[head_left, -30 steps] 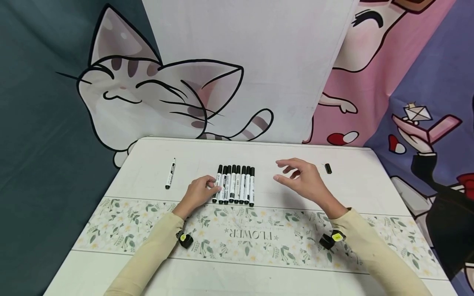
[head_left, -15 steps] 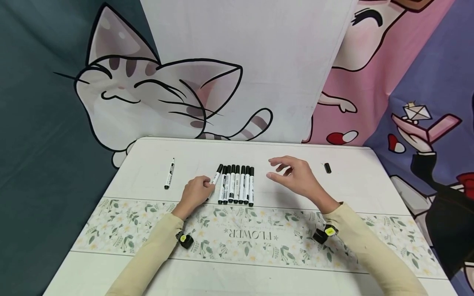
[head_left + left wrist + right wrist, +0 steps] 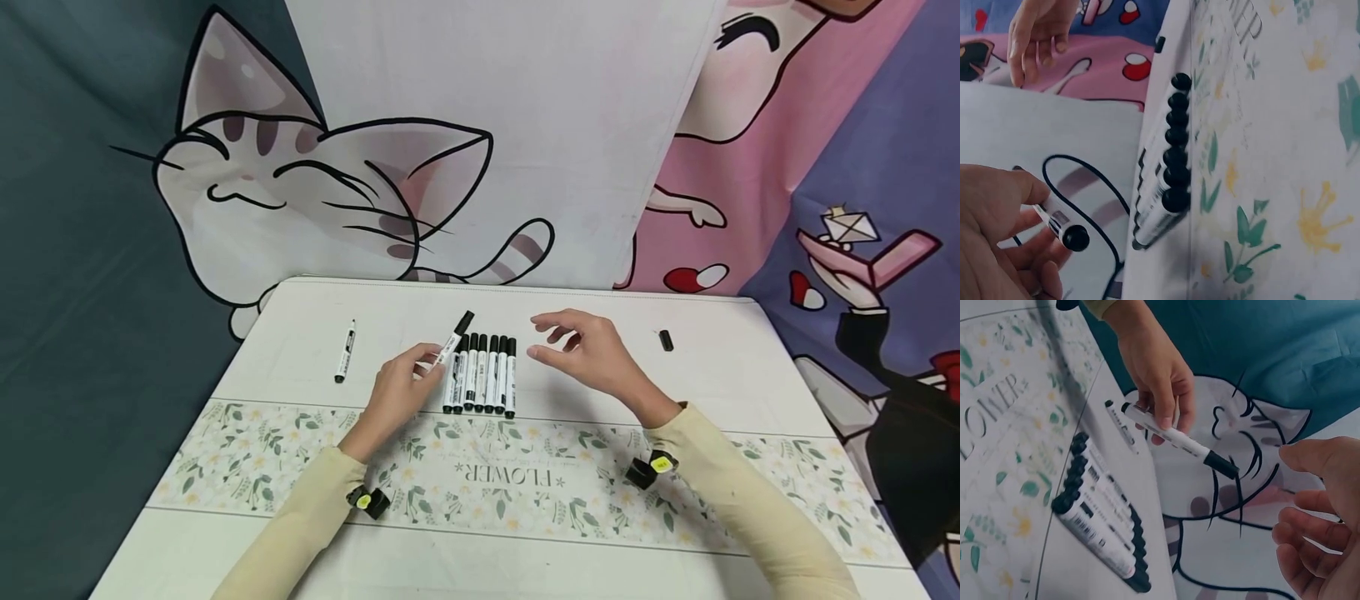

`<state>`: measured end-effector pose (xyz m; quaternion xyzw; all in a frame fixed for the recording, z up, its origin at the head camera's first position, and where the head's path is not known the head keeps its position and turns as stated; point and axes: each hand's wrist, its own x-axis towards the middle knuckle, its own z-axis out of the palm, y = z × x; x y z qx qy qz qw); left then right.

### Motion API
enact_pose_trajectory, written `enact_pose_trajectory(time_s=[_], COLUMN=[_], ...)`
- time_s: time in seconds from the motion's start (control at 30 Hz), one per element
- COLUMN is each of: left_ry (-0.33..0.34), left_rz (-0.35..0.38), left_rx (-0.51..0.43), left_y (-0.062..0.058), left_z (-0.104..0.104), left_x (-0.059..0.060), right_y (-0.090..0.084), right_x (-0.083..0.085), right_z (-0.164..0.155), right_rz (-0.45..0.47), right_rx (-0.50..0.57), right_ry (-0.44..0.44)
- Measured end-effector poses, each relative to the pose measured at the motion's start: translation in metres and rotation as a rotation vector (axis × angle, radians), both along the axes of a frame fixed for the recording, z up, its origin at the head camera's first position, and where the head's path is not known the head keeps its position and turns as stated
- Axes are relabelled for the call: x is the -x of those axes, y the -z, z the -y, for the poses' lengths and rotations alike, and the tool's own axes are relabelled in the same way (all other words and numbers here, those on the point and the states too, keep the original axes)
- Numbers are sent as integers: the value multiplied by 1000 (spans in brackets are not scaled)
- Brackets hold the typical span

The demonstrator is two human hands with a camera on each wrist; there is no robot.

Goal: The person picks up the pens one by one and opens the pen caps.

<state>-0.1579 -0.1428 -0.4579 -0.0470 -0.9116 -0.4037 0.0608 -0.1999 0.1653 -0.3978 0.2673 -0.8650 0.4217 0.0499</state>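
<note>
My left hand [image 3: 401,385] pinches a white marker with a black cap [image 3: 453,341] and holds it tilted above the table, cap end up and to the right. The same marker [image 3: 1175,439] shows in the right wrist view, and its butt end [image 3: 1066,230] in the left wrist view. Several more capped markers [image 3: 484,374] lie side by side in a row just right of that hand. My right hand [image 3: 581,352] hovers right of the row with fingers loosely spread, holding nothing.
A single marker [image 3: 345,352] lies alone at the left of the white table [image 3: 720,367]. A small black cap [image 3: 664,340] lies at the right. A floral runner [image 3: 487,479] crosses the table near me. Cartoon cloth backdrops hang behind.
My left hand has lifted the leftmost marker out of the row and tilted it up. My right hand has drifted left toward the row.
</note>
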Motion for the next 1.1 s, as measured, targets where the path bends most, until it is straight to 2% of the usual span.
enact_pose_trajectory(time_s=[0.23, 0.5, 0.9, 1.1], left_ry=[109, 225, 268, 279], left_rz=[-122, -209, -209, -203], left_rx=[-13, 4, 33, 38], left_y=[-11, -16, -11, -7], left_z=[-5, -8, -18, -22], left_x=[-11, -21, -34, -39], right_y=[-9, -7, 3, 8], right_x=[-8, -18, -31, -39], right_z=[6, 11, 13, 14], right_rz=[-15, -42, -53, -19], right_rx=[-11, 6, 49, 38], right_ry=[2, -18, -78, -103])
